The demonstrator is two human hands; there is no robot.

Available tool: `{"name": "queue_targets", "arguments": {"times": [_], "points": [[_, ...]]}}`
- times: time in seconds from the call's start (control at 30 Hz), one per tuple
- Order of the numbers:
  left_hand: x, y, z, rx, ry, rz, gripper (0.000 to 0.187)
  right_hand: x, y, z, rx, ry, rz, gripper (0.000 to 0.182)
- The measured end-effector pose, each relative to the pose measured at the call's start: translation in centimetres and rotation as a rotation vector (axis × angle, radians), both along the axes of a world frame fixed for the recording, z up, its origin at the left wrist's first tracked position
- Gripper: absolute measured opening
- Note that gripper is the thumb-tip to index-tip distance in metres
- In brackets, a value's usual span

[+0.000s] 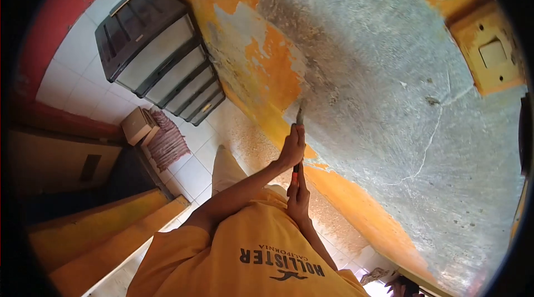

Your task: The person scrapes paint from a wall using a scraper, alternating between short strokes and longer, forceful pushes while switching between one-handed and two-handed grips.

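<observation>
My left hand [292, 147] is wrapped round the upper handle of a scraper [300, 114], close below its narrow metal blade. Lower down, my right hand [298, 197] grips the end of the same black and orange handle. The blade points up and its tip meets the wall [367, 108] or lies very near it. Just above the tip, a patch of orange paint [275, 63] with ragged edges borders bare grey plaster. More orange and yellow paint [356, 199] runs along the lower part of the wall.
A dark drawer unit [161, 52] stands on white tiles at the upper left. Near it lie a cardboard box [138, 125] and a reddish ribbed mat [167, 140]. Crumbs of debris [250, 141] cover the floor along the wall. A switch plate [489, 49] sits at the right.
</observation>
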State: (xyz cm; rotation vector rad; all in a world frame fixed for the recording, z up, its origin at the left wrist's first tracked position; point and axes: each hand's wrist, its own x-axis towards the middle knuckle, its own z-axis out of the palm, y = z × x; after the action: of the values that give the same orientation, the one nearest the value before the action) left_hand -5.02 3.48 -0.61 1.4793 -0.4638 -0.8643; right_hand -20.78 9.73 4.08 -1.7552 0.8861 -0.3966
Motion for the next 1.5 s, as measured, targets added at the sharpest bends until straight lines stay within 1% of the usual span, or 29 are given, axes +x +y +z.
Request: {"name": "queue_targets", "arguments": {"times": [0.03,0.13,0.2,0.23,0.3,0.37,0.4,0.5,0.6,0.67,0.7,0.8,0.83,0.9,0.93,0.97,1.07,1.1,1.2,1.23,1.3,1.33,1.4,1.43,1.47,1.5], "points": [[0.7,-0.1,0.2,0.006,-0.027,0.025,0.035,0.8,-0.2,0.5,0.017,0.01,0.009,0.055],[1.8,0.4,0.4,0.007,0.005,-0.015,0.036,1.6,0.2,0.3,-0.004,-0.028,0.016,0.057],[0.7,0.7,0.6,0.084,-0.062,-0.022,0.036,1.4,1.2,1.6,0.054,-0.039,-0.023,0.056],[0.2,0.9,0.5,0.062,-0.049,-0.032,0.037,1.1,1.8,2.3,0.081,-0.049,-0.054,0.055],[0.5,0.4,0.4,0.08,-0.082,-0.02,0.037,0.8,1.8,2.6,0.099,-0.048,-0.071,0.054],[1.2,0.0,0.5,0.106,-0.113,0.026,0.037,1.6,0.2,2.5,0.092,-0.008,-0.024,0.055],[1.4,0.0,0.9,0.099,-0.084,0.014,0.037,1.7,0.0,2.6,0.093,0.016,-0.002,0.055],[0.9,0.6,2.1,0.081,-0.023,0.006,0.038,0.9,1.0,2.8,0.083,-0.047,-0.033,0.055],[0.0,0.2,1.4,0.122,-0.086,-0.04,0.036,1.1,0.4,2.4,0.034,-0.048,-0.028,0.055],[1.4,-0.4,2.0,0.068,-0.019,0.039,0.035,1.1,-0.9,3.2,0.036,0.06,0.041,0.057],[1.6,-0.4,1.2,0.033,-0.049,0.033,0.036,1.1,-0.3,2.6,0.001,-0.002,0.01,0.056],[0.6,0.0,0.3,0.125,-0.089,-0.02,0.044,0.6,1.0,2.9,0.081,-0.019,-0.061,0.054],[0.2,0.1,-0.2,0.12,-0.145,-0.018,0.044,0.4,1.0,3.4,0.128,0.0,-0.068,0.053],[1.0,-1.0,-1.2,0.112,-0.171,0.042,0.044,1.2,-0.2,3.4,0.074,-0.01,-0.048,0.053],[1.3,-1.1,-0.6,0.117,-0.175,0.068,0.043,1.2,-0.5,3.2,0.057,-0.006,-0.042,0.053],[1.6,-0.9,-0.2,0.155,-0.115,0.033,0.042,0.9,-0.3,2.2,0.058,-0.001,-0.041,0.054],[0.9,0.6,2.3,0.191,-0.077,-0.015,0.042,0.9,1.4,3.2,0.189,-0.055,-0.095,0.054],[0.7,0.6,2.3,0.135,-0.166,-0.026,0.042,0.6,2.0,3.3,0.166,-0.062,-0.106,0.054],[1.2,0.3,1.8,0.145,-0.045,-0.07,0.038,1.1,1.2,3.1,0.127,0.029,-0.093,0.054],[1.2,0.1,1.9,0.123,-0.012,-0.079,0.037,1.0,1.3,1.9,0.055,0.003,-0.089,0.056],[1.4,0.5,2.0,0.089,0.055,-0.102,0.035,0.4,1.3,1.9,0.135,-0.053,-0.1,0.058],[1.4,0.9,1.9,0.035,0.102,-0.111,0.035,0.4,1.4,2.7,0.178,-0.086,-0.111,0.059],[1.4,1.7,1.8,-0.081,0.196,-0.145,0.035,-0.8,1.2,5.8,0.274,-0.035,-0.06,0.061],[1.7,2.2,0.7,-0.105,0.099,-0.183,0.036,-1.9,0.8,7.1,0.322,-0.077,0.002,0.062],[2.0,2.7,1.2,-0.078,0.182,-0.19,0.037,-2.5,0.7,8.4,0.367,-0.113,0.068,0.063],[2.1,3.3,1.8,-0.051,0.271,-0.193,0.039,-2.2,1.0,10.5,0.318,-0.183,0.096,0.06]]}}
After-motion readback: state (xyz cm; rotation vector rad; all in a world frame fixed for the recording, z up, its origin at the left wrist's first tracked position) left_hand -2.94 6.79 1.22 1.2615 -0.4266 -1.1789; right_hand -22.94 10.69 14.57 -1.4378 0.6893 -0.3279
